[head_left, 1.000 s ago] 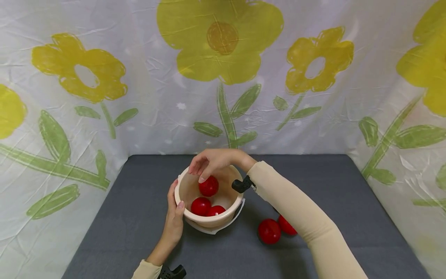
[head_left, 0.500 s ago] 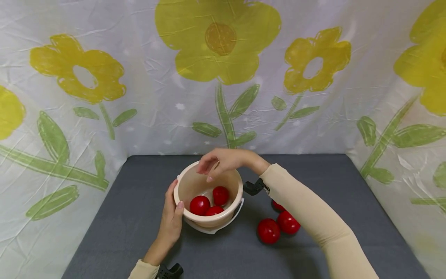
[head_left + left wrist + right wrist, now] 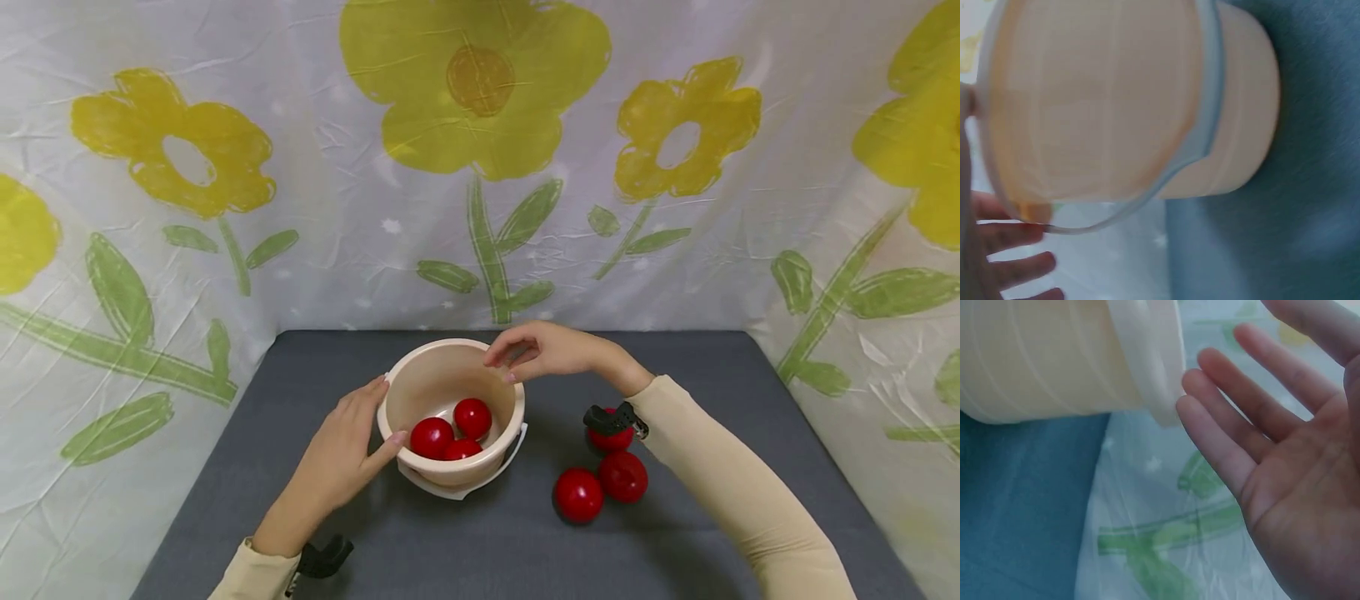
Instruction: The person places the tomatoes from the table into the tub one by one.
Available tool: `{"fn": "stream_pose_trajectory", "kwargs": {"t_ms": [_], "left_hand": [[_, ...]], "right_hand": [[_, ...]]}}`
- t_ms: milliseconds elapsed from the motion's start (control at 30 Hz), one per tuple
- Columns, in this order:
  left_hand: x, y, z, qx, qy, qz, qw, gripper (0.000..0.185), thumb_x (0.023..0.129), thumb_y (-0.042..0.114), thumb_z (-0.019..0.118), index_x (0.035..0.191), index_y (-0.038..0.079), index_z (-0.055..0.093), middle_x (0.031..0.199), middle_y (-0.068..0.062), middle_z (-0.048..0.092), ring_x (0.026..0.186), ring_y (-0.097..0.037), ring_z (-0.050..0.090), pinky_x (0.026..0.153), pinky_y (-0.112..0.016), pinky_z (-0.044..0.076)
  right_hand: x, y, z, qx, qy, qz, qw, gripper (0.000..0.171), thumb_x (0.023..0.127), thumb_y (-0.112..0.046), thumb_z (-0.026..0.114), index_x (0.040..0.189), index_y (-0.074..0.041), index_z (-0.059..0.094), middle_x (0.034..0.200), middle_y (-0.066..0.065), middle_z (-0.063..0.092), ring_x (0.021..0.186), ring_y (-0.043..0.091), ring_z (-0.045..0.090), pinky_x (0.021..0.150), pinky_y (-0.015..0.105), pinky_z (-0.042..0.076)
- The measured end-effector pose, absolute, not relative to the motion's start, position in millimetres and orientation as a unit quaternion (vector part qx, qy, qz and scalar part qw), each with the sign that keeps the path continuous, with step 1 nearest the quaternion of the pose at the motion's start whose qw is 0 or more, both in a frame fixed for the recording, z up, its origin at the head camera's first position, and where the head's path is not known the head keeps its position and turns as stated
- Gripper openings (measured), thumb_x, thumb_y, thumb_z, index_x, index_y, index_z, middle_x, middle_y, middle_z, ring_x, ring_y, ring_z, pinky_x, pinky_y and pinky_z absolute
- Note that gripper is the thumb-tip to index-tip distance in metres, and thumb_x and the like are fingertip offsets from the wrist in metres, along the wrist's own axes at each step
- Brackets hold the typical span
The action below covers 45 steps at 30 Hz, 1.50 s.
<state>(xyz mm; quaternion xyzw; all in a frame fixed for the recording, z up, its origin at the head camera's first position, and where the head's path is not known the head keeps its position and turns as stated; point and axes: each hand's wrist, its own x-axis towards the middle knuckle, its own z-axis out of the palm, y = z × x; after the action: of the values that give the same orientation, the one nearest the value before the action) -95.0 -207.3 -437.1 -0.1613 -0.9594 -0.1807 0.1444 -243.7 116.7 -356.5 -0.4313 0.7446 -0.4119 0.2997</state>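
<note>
Head view: left hand [image 3: 339, 446] at bucket [image 3: 442, 379], three red balls [image 3: 431, 438] inside.

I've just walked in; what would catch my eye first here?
Probably the big yellow flowers on the pale curtain behind the table. Next, the glossy red balls: three inside the cream bucket, three on the table to its right. The left hand touches the bucket; the empty right hand is by its right rim.

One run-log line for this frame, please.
left hand: at bucket rim | right hand: empty, near rim | inside: three red balls | on table: three more red balls
</note>
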Motion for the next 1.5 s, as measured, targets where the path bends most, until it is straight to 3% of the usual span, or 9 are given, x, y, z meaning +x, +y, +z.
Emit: {"fn": "stream_pose_trajectory", "kwargs": {"t_ms": [267,467,633,767,1067,1500], "left_hand": [[-97.0,-210.3,-413.3,-0.177,-0.973,-0.122,0.080,0.080,0.093,0.057,0.058,0.147,0.001,0.042,0.151,-0.018,0.047,0.135,-0.039,0.049,0.104,-0.058,0.047],[-98.8,-213.8,-401.4,-0.189,-0.972,-0.137,0.030,0.091,0.087,0.067,0.060,0.145,-0.001,0.043,0.151,-0.019,0.046,0.131,-0.039,0.053,0.105,-0.054,0.048],[-101.0,-215.3,-393.9,-0.188,-0.968,-0.168,0.005,0.095,0.080,0.065,0.068,0.144,-0.001,0.043,0.145,-0.017,0.050,0.129,-0.034,0.055,0.101,-0.051,0.051],[-102.1,-214.2,-391.6,-0.178,-0.966,-0.186,-0.004,0.095,0.077,0.058,0.076,0.143,-0.001,0.042,0.144,-0.017,0.051,0.129,-0.032,0.056,0.099,-0.050,0.053],[-102.8,-214.9,-393.2,-0.167,-0.968,-0.187,-0.026,0.101,0.078,0.058,0.074,0.153,0.005,0.033,0.153,-0.020,0.041,0.133,-0.043,0.048,0.103,-0.059,0.047],[-100.8,-214.2,-393.0,-0.175,-0.963,-0.203,-0.040,0.101,0.084,0.058,0.069,0.155,0.000,0.026,0.160,-0.023,0.030,0.141,-0.049,0.034,0.110,-0.067,0.035]], "right_hand": [[-240.3,159.4,-366.9,-0.370,0.763,-0.453,0.275,0.039,0.093,-0.013,0.069,0.129,-0.003,0.061,0.132,0.018,0.061,0.123,0.036,0.059,0.093,0.032,0.057],[-240.2,196.8,-390.5,-0.333,0.786,-0.448,0.264,0.043,0.092,-0.015,0.070,0.132,-0.002,0.059,0.136,0.023,0.058,0.125,0.037,0.058,0.093,0.029,0.057],[-239.1,225.9,-414.9,-0.301,0.805,-0.444,0.253,0.046,0.090,-0.016,0.072,0.132,-0.003,0.059,0.136,0.022,0.058,0.123,0.030,0.060,0.094,0.026,0.056],[-236.1,248.4,-434.2,-0.278,0.819,-0.432,0.255,0.050,0.089,-0.019,0.074,0.134,-0.004,0.058,0.138,0.023,0.057,0.128,0.035,0.055,0.096,0.024,0.054],[-224.9,281.3,-470.9,-0.261,0.830,-0.401,0.286,0.058,0.088,-0.024,0.075,0.138,-0.004,0.056,0.144,0.020,0.055,0.136,0.045,0.047,0.105,0.053,0.046],[-217.9,284.7,-486.8,-0.239,0.832,-0.411,0.285,0.055,0.087,-0.022,0.075,0.137,-0.007,0.058,0.137,0.018,0.060,0.119,0.029,0.059,0.090,0.026,0.052]]}}
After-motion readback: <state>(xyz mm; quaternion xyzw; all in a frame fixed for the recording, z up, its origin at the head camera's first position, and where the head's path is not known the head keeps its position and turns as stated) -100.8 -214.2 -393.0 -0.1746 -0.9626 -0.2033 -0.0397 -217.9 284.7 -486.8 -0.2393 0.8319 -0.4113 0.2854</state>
